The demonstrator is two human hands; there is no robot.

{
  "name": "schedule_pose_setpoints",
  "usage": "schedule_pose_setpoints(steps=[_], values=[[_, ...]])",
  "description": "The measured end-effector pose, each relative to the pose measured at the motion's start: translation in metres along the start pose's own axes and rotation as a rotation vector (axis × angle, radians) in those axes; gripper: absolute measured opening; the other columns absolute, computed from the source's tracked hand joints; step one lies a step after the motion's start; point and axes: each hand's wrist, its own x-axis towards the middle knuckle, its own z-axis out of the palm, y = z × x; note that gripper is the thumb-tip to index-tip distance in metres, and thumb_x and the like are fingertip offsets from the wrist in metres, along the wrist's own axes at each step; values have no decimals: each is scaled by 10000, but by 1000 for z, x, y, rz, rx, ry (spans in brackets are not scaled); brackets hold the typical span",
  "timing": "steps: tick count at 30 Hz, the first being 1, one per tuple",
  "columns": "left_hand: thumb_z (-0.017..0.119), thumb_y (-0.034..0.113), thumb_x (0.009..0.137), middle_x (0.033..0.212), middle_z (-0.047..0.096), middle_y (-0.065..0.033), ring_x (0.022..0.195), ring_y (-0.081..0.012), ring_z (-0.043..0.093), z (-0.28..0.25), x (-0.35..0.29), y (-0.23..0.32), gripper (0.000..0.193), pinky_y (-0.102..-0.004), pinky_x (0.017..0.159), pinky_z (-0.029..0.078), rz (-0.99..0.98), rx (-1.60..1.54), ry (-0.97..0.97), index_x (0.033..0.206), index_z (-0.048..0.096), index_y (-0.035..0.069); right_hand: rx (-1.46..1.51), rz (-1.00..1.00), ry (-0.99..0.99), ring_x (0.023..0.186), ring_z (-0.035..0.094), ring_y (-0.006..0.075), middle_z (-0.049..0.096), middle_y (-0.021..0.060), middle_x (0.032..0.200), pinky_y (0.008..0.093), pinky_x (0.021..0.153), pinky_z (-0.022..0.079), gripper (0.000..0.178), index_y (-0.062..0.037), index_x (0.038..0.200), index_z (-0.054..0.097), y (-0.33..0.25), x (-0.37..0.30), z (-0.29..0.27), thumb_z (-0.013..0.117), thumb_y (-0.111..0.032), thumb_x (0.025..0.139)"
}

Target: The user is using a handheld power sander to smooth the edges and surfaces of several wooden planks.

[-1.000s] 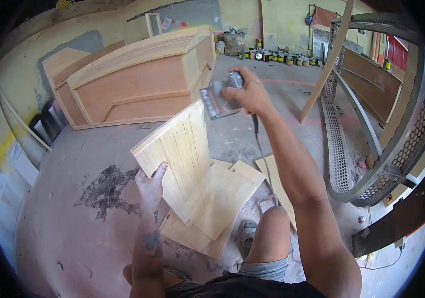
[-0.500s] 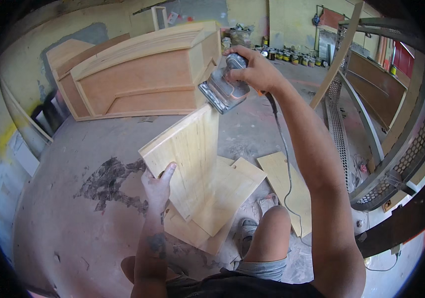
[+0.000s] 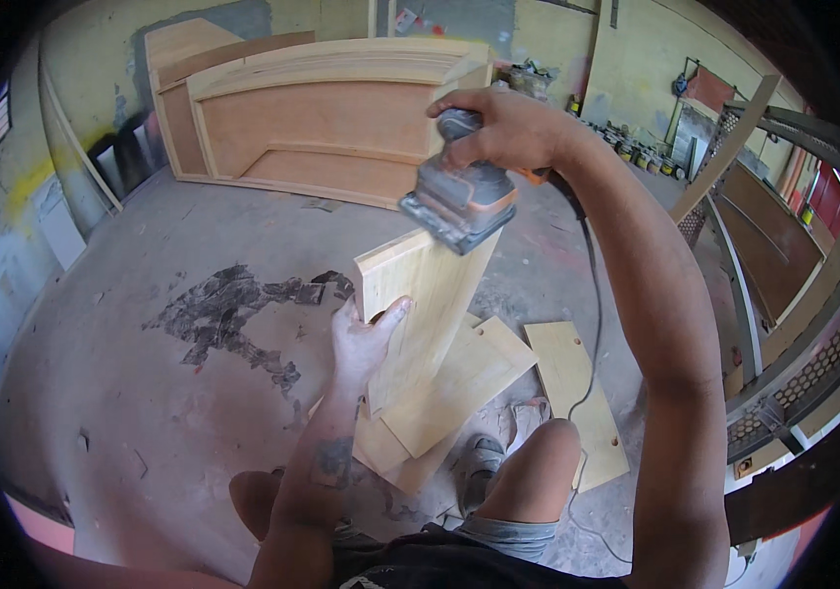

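1. My right hand (image 3: pixel 513 128) is wrapped over the rounded top of a dusty grey power sander with orange trim (image 3: pixel 466 187), its flat square base turned downward.
2. My left hand (image 3: pixel 359 339) grips the left edge of a pale, thick rectangular wooden panel (image 3: pixel 439 309): thumb on the broad face, the other fingers mostly hidden behind.
3. The panel lies below my right hand and slightly left of it, with the sander between. My left hand is nearer, touching it. The sander's base overlaps the panel's upper edge; I cannot tell whether they touch.
4. The panel stands tilted, its long axis seeming to run from the low end up toward the sander, its broad face turned rightward and toward me.
5. Its low end overlaps the stacked pale wooden boards (image 3: pixel 484 368) on the floor; contact there is unclear.
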Motion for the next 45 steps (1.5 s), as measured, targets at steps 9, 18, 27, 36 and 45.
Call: schedule_pose_setpoints(steps=[9, 18, 27, 36, 45], values=[[754, 16, 888, 1063, 710, -67, 938, -111, 638, -8, 7, -17, 292, -286, 859, 522, 60, 70, -22, 1154, 652, -49, -32, -140, -67, 1062, 678, 349, 692, 217, 1166, 402, 918, 527, 750, -97, 1332, 613, -98, 0, 18, 768, -457, 692], [754, 31, 889, 1093, 719, -103, 965, -133, 662, 0, 8, -4, 318, -303, 871, 528, -9, 16, -3, 1173, 652, -69, -17, 95, 52, 1038, 674, 315, 692, 216, 1152, 377, 917, 515, 768, -88, 1348, 605, 31, 8, 1, 815, -379, 669], [755, 28, 890, 1092, 717, -101, 974, -134, 662, -5, 10, -6, 318, -303, 876, 530, 1, 89, 3, 1176, 649, -62, 19, 88, 92, 1010, 675, 317, 695, 210, 1128, 383, 908, 515, 764, -88, 1354, 595, 67, 4, -3, 806, -384, 682], [774, 36, 874, 1047, 708, -75, 930, -123, 648, 1, 4, 4, 307, -286, 851, 528, -47, 247, 35, 1142, 651, -50, -42, -200, -41, 1089, 664, 368, 690, 210, 1194, 413, 911, 531, 724, -73, 1329, 611, -87, -5, 16, 752, -437, 719], [764, 29, 883, 1084, 708, -88, 968, -128, 645, 1, 4, -5, 322, -297, 874, 518, -5, 82, 2, 1171, 647, -57, -39, -37, -42, 1075, 675, 348, 691, 221, 1186, 406, 923, 525, 745, -76, 1315, 621, -24, 7, 8, 775, -452, 690]])
